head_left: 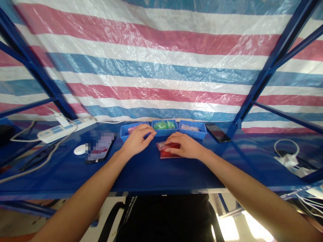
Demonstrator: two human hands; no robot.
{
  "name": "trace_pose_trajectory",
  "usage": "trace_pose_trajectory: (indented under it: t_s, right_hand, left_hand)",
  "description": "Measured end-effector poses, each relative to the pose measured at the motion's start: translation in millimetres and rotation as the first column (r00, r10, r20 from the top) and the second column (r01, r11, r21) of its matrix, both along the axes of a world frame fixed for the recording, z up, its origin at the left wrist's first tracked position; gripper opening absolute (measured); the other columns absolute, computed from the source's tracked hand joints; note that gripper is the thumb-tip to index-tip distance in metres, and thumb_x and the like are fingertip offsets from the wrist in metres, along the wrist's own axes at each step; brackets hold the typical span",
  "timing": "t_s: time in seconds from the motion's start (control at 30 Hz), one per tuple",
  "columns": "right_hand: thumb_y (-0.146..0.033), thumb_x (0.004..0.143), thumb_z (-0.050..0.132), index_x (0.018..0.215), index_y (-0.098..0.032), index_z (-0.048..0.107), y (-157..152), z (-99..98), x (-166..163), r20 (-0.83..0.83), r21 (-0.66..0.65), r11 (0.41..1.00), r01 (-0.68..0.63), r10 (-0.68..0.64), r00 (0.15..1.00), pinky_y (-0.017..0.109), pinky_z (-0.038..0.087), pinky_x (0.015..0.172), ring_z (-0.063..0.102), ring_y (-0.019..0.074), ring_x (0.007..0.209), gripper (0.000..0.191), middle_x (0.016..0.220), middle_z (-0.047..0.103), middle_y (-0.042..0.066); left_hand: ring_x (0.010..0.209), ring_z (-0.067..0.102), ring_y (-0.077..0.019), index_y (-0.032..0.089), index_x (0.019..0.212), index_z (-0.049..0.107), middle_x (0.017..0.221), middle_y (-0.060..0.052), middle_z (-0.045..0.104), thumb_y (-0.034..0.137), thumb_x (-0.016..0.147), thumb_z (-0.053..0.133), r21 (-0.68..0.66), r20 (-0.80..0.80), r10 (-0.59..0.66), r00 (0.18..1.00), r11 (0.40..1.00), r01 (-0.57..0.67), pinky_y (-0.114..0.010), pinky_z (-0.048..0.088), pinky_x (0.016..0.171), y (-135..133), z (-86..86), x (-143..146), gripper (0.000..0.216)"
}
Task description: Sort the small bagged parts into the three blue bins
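Observation:
My left hand [138,139] hovers at the front of the left blue bin [124,135], fingers loosely bent and a gap between thumb and fingers; I see nothing in it. A pink item [131,129] shows in that bin, partly covered by the hand. My right hand [185,145] is closed on a small clear-and-pink plastic bag [161,146], gripped between thumb and fingers. Under it, a flat red packet [166,156] lies on the blue table [151,174]. What is inside the bag is too blurred to tell.
The middle bin [161,134] holds green packets [163,125], and the right bin [196,135] pale packets [189,127]. A dark phone [218,132] lies at right. At left are another phone [103,148], a white case [80,150] and a power strip [68,129] with cables.

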State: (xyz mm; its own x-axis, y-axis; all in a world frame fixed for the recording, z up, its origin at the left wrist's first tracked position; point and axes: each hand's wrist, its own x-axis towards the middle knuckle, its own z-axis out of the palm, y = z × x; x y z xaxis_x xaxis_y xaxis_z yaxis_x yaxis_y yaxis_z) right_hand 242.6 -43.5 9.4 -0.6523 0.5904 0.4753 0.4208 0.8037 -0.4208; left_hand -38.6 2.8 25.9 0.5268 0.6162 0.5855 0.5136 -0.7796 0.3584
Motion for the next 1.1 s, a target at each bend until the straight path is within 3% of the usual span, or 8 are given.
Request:
trace_pose_trajectory:
  t_s: [0.2,0.4,0.6,0.73,0.93,1.1]
  right_hand:
    - [-0.039,0.106,0.063,0.122,-0.028,0.08,-3,4.1,0,-0.014,-0.004,1.0,0.008,-0.008,1.0,0.045,0.052,0.1,0.072,0.0272,0.106,0.027,0.117,0.079,0.009]
    - [-0.037,0.109,0.057,0.112,-0.025,0.081,0,0.1,-1,-0.136,0.025,0.996,0.082,-0.078,0.988,0.041,0.055,0.095,0.073,0.0257,0.1,0.027,0.106,0.08,0.009]
    - [-0.039,0.108,0.059,0.106,-0.025,0.081,5,-2.6,0,-0.257,-0.032,0.989,0.146,-0.149,0.955,0.037,0.057,0.089,0.075,0.0232,0.094,0.027,0.102,0.081,0.006]
    - [-0.039,0.106,0.062,0.104,-0.026,0.082,8,-4.5,0,-0.303,-0.083,0.982,0.17,-0.187,0.935,0.037,0.057,0.087,0.075,0.0233,0.093,0.024,0.102,0.081,0.005]
    - [-0.034,0.098,0.072,0.101,-0.026,0.082,9,-5.6,-1,-0.33,-0.152,0.974,0.168,-0.21,0.92,0.039,0.057,0.089,0.075,0.0236,0.094,0.014,0.101,0.081,0.004]
    - [-0.042,0.092,0.079,0.099,-0.024,0.081,10,-7.7,-1,-0.418,-0.338,0.936,0.094,-0.239,0.876,0.038,0.058,0.087,0.075,0.0234,0.09,0.019,0.1,0.082,0.004]
  left_hand:
    - [0.101,0.072,-0.0268,0.025,0.102,0.081,0.104,-0.01,0.078,0.045,0.103,0.063,-0.107,0.028,-0.169,0.985,0.979,0.171,-0.04,0.053,0.099,-17,-0.4,19,0.027]
    - [0.116,0.072,-0.0261,0.024,0.134,0.072,0.129,-0.01,0.076,0.049,0.108,0.056,-0.181,-0.005,-0.187,0.982,0.966,0.183,-0.037,0.055,0.103,-26,-1.7,20,0.04]
    - [0.104,0.073,-0.0222,0.024,0.124,0.075,0.118,-0.007,0.077,0.047,0.106,0.059,-0.148,-0.047,-0.13,0.99,0.982,0.121,-0.031,0.057,0.087,-21,-7.3,21,0.033]
    - [0.106,0.073,-0.0235,0.022,0.122,0.076,0.118,-0.009,0.077,0.044,0.107,0.059,-0.094,-0.015,-0.135,0.991,0.987,0.133,-0.034,0.057,0.094,-20,-8.3,22,0.032]
    - [0.112,0.074,-0.024,0.025,0.126,0.077,0.122,-0.007,0.078,0.042,0.108,0.058,-0.133,0.032,-0.173,0.984,0.975,0.176,-0.035,0.055,0.101,-18,-10.0,23,0.032]
    - [0.109,0.074,-0.0236,0.025,0.125,0.078,0.122,-0.008,0.078,0.043,0.107,0.06,-0.155,0.06,-0.177,0.982,0.971,0.184,-0.033,0.057,0.096,-17,-12.5,25,0.031]
